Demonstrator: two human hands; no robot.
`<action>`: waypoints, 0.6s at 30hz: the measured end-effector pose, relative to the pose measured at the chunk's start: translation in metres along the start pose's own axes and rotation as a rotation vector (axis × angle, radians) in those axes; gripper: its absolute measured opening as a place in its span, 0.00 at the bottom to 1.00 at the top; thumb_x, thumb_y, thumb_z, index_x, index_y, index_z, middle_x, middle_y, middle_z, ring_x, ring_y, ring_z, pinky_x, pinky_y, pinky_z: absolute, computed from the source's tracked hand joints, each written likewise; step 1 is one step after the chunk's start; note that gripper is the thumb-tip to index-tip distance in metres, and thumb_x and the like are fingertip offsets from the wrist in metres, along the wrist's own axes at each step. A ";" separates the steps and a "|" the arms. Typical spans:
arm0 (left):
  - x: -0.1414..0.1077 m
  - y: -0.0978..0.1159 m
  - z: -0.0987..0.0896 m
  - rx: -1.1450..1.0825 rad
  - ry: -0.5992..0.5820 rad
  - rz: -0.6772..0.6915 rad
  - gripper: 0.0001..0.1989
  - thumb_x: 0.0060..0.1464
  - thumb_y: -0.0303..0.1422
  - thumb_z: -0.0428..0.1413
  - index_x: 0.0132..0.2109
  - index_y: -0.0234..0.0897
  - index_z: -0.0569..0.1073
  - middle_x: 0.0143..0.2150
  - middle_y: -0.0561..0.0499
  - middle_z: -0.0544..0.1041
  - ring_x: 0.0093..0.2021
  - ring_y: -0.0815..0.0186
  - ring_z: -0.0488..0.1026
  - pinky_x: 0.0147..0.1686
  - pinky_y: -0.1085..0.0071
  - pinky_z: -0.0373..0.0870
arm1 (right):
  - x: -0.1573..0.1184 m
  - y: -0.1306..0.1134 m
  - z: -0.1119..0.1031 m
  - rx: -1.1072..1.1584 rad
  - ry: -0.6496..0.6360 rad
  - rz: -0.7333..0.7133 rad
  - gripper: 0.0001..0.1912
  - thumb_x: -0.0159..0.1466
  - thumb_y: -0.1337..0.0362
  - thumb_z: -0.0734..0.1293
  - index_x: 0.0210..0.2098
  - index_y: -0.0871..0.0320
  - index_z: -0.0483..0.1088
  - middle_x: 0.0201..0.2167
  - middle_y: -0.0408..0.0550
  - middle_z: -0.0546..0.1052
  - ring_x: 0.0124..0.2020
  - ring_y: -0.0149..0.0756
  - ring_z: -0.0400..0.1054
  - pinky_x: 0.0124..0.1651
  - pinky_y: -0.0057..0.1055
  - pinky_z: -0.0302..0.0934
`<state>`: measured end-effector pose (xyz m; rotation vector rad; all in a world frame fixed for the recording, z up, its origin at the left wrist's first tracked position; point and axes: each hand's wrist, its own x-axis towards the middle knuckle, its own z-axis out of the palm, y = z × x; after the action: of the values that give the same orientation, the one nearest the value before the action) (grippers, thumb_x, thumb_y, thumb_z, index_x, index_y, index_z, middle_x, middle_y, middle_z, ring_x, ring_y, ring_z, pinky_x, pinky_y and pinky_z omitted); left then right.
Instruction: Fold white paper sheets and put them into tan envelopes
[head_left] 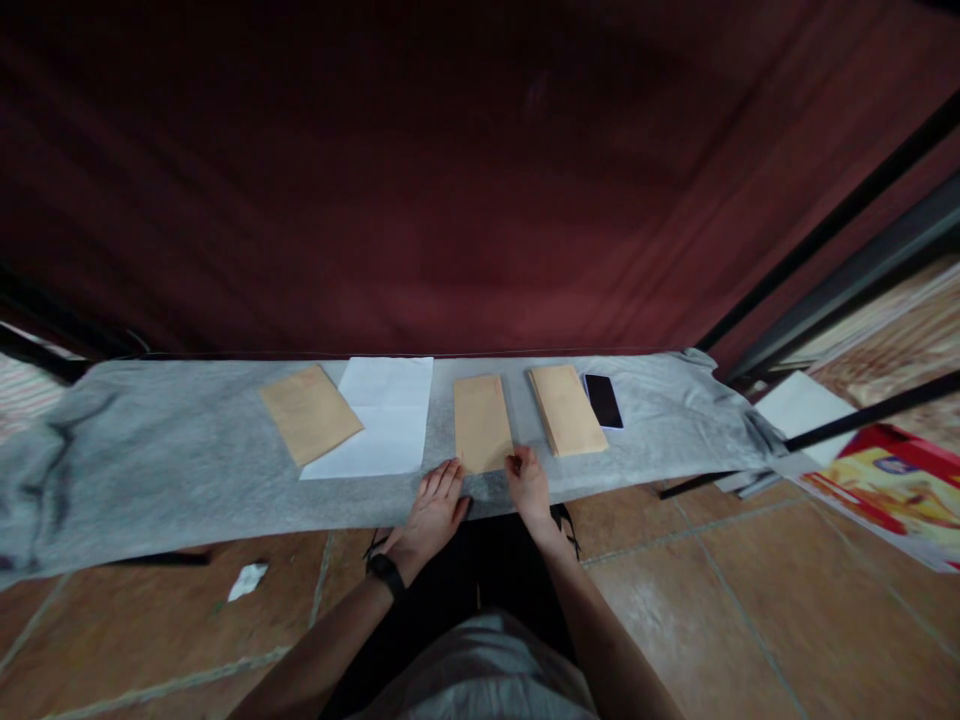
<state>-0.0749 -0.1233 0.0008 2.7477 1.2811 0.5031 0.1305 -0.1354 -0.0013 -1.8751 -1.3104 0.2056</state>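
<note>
A brown envelope (482, 422) lies flat on the grey cloth in front of me. My left hand (437, 505), with a dark watch on its wrist, rests at the envelope's lower left corner, fingers stretched out. At the lower right corner is my right hand (529, 484), its fingers curled in a pinch at the envelope's edge. To the right lies a stack of brown envelopes (570, 410). Further left, another brown envelope (309, 412) overlaps white paper sheets (390, 420).
A dark phone (604, 401) lies right of the stack. The grey cloth (202, 470) covers a narrow table against a dark red curtain (420, 180). Black metal bars and a red and yellow box (900, 490) are at the right. A white scrap (247, 580) lies on the tiled floor.
</note>
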 end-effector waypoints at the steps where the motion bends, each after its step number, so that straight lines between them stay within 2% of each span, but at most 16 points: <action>1: 0.000 0.000 0.001 -0.001 0.003 0.003 0.24 0.66 0.35 0.46 0.65 0.32 0.66 0.67 0.37 0.68 0.68 0.52 0.62 0.63 0.51 0.64 | 0.001 0.001 0.001 0.058 -0.015 0.039 0.10 0.68 0.62 0.59 0.42 0.56 0.69 0.31 0.49 0.77 0.34 0.41 0.74 0.38 0.35 0.68; 4: -0.001 -0.002 0.004 -0.001 0.016 0.012 0.24 0.65 0.35 0.47 0.65 0.31 0.66 0.67 0.37 0.67 0.69 0.51 0.62 0.63 0.51 0.64 | 0.003 0.005 0.007 0.234 -0.050 0.162 0.10 0.67 0.59 0.59 0.43 0.55 0.67 0.25 0.44 0.76 0.26 0.40 0.73 0.29 0.33 0.67; 7: -0.003 -0.003 0.007 -0.009 0.040 0.017 0.25 0.66 0.36 0.46 0.66 0.32 0.64 0.68 0.36 0.66 0.69 0.52 0.62 0.63 0.52 0.65 | 0.005 0.005 0.015 0.417 -0.070 0.271 0.10 0.66 0.57 0.59 0.43 0.53 0.66 0.24 0.41 0.75 0.19 0.37 0.69 0.19 0.31 0.65; 11: -0.005 -0.005 0.010 -0.012 0.084 0.024 0.26 0.67 0.38 0.44 0.68 0.34 0.60 0.69 0.38 0.65 0.69 0.53 0.62 0.64 0.53 0.64 | 0.016 0.007 0.012 0.557 -0.020 0.343 0.10 0.65 0.56 0.58 0.42 0.53 0.63 0.27 0.42 0.74 0.19 0.34 0.69 0.19 0.31 0.68; 14: -0.006 -0.008 0.012 -0.009 0.109 0.046 0.26 0.67 0.38 0.44 0.69 0.35 0.60 0.68 0.38 0.66 0.69 0.53 0.62 0.64 0.52 0.64 | 0.035 0.013 -0.010 0.677 0.061 0.377 0.12 0.63 0.54 0.61 0.42 0.53 0.62 0.29 0.41 0.73 0.20 0.32 0.69 0.22 0.32 0.71; 18: -0.006 -0.010 0.016 -0.004 0.135 0.056 0.26 0.67 0.38 0.45 0.68 0.35 0.62 0.67 0.37 0.68 0.68 0.52 0.63 0.63 0.52 0.64 | 0.063 0.033 -0.056 0.676 0.187 0.351 0.14 0.62 0.53 0.63 0.41 0.54 0.63 0.26 0.37 0.71 0.20 0.29 0.69 0.24 0.29 0.72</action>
<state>-0.0803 -0.1202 -0.0183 2.7956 1.2304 0.7066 0.2126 -0.1161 0.0315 -1.4708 -0.6557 0.5644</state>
